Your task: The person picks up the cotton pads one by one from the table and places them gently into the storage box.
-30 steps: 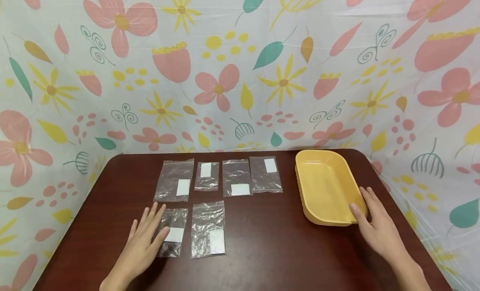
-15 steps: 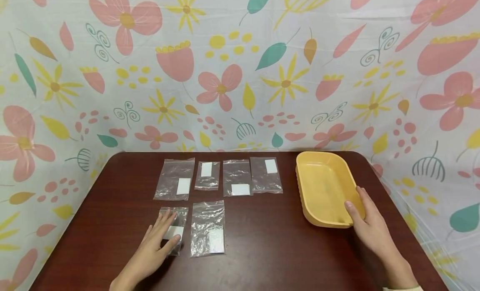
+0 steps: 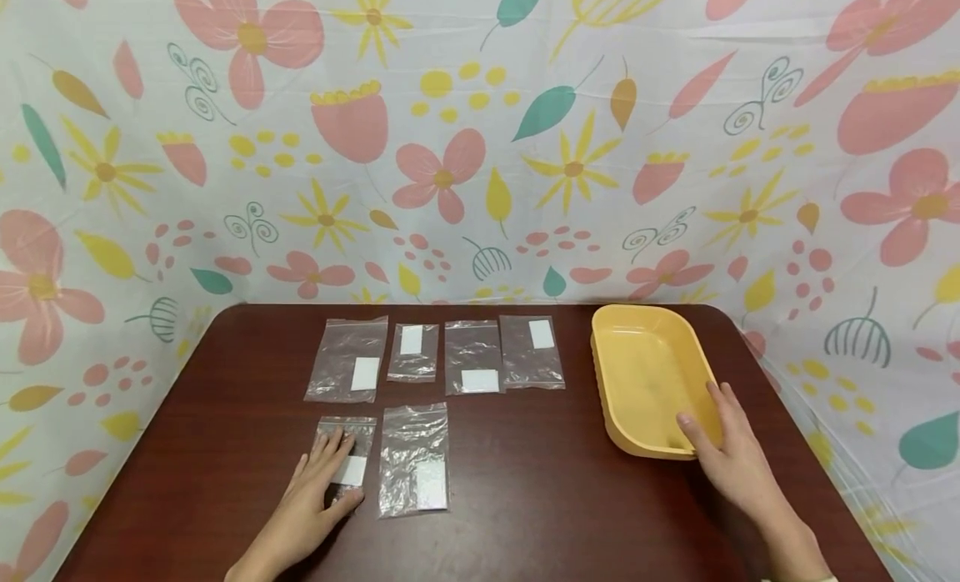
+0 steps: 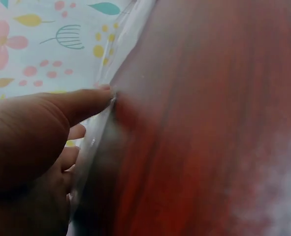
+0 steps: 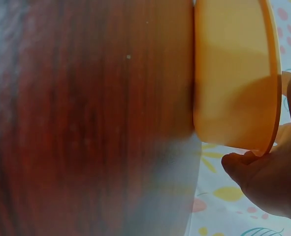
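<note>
A small clear zip bag (image 3: 352, 472) with a white label lies at the front left of the table. My left hand (image 3: 309, 494) rests on it palm down, fingers extended, covering its left part. In the left wrist view my left thumb (image 4: 88, 102) reaches to the plastic's edge. At the right stands a yellow tray (image 3: 624, 436). My right hand (image 3: 738, 465) lies over its near right corner, thumb and fingers spread at the rim. In the right wrist view the thumb (image 5: 236, 167) shows just beyond the tray's end (image 5: 234, 132).
Beside that bag lies a larger labelled zip bag (image 3: 408, 457). Several more form a back row, including a large one (image 3: 337, 361) and a small one (image 3: 415, 365). The dark wooden table (image 3: 525, 499) ends at a flower-printed cloth (image 3: 480, 257).
My left hand has moved right and down onto the small bag. My right hand has shifted slightly left over the tray's corner. The other bags have stayed put.
</note>
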`<state>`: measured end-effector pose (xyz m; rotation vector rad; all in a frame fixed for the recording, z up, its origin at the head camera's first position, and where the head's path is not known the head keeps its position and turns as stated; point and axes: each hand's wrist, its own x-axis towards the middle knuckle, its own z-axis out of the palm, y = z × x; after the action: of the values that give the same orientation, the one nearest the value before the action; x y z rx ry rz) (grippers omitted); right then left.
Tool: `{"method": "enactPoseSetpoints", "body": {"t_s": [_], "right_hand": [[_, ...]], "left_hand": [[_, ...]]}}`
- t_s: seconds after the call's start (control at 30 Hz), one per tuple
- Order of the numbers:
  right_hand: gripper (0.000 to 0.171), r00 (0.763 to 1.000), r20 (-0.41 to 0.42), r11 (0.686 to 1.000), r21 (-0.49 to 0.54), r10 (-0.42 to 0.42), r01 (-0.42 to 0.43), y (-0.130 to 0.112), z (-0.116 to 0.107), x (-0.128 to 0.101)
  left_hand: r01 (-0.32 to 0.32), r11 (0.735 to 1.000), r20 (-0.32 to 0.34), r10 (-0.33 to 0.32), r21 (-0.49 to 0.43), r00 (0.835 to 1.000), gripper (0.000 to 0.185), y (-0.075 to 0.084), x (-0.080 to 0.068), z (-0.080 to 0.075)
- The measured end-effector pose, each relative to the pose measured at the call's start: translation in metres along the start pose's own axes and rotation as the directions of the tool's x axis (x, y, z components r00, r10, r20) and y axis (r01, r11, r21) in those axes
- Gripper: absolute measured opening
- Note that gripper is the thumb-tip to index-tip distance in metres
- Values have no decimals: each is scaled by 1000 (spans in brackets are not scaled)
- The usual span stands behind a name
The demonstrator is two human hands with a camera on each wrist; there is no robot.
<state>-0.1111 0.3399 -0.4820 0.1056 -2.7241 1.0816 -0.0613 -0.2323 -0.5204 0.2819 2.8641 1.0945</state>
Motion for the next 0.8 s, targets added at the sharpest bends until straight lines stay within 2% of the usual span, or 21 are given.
{"method": "enactPoseSetpoints", "body": {"t_s": [0.33,0.57,0.8], "right_hand": [[79,1000,16,999,-35,11,-10,1,0,-1],[88,999,29,999,-42,27,-26,4,0,0],[98,996,76,998,-24,56,-54,2,-2,0]], "left_hand": [[-84,995,-98,88,50,991,65,0,-5,4],[-95,995,-110,98,36,989,57,-2,-3,5],[-145,988,-187,154,58,970,50,-4,-1,7]]}}
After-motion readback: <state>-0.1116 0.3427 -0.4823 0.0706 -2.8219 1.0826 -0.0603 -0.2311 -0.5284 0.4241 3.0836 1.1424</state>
